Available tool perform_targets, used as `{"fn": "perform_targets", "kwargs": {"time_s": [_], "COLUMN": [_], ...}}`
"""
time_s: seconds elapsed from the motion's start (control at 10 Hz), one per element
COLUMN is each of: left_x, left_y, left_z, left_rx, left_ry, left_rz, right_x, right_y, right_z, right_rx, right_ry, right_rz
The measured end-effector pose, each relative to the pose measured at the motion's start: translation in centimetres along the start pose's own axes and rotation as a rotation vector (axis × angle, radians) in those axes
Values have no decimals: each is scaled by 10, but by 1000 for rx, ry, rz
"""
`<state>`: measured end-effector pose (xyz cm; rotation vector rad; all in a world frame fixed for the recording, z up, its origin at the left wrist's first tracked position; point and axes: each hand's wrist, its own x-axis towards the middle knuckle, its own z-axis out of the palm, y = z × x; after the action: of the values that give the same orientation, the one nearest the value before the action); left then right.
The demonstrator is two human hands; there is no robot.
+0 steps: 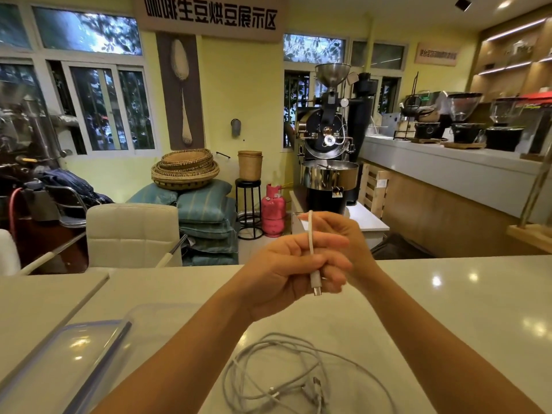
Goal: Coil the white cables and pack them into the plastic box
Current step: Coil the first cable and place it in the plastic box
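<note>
From the head camera we see both hands raised over the table [448,309], close together and partly overlapping. The left hand [283,270] is in front, with its fingers curled into a near fist around a white cable [311,246]. The cable runs upright through that grip, and its plug [316,285] hangs just below the fingers, pointing down. The right hand [340,234] sits just behind and slightly above the left. Its fingers are curled too, and at the cable's top end they appear to pinch it between thumb and forefinger. We cannot tell where the cable goes beyond that pinch, because the hands hide it. Both forearms reach in from the bottom corners.

Below the hands, near the front edge, the loose white cables [286,375] lie on the table in a wide, untidy tangle of loops. Several plugs are gathered toward the middle of the tangle, and neither hand touches it.

To the left of the tangle stands the clear plastic box [167,312], open at the top. A clear panel with a bluish rim [68,354] lies against its near side. We cannot tell whether any cable is inside the box.

Across the table there is a cream padded chair [131,231]. Farther back are a stack of woven baskets [185,168], a pink gas cylinder [273,210] and a black coffee roaster [328,132].
</note>
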<state>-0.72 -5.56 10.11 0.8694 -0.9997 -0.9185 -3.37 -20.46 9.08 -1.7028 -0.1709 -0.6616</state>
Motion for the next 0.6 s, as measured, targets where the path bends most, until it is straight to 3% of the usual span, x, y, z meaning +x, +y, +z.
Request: {"fn": "perform_targets", "kwargs": {"time_s": [0.1, 0.2, 0.3, 0.5, 0.6], "left_x": [5, 11, 14, 11, 7], "left_y": [3, 8, 16, 20, 17], "left_z": [2, 2, -13, -38, -45], "left_rx": [87, 313, 487, 833, 948], "left_ry": [71, 217, 347, 435, 433], "left_rz": [43, 89, 107, 34, -5], "right_x": [-12, -27, -36, -49, -49], "right_y": [22, 44, 28, 18, 5], "right_z": [18, 29, 48, 37, 30], "right_rx": [-285, -296, 56, -148, -411], "right_ry": [-115, -219, -260, -445, -462], "right_rz": [100, 157, 447, 501, 400]}}
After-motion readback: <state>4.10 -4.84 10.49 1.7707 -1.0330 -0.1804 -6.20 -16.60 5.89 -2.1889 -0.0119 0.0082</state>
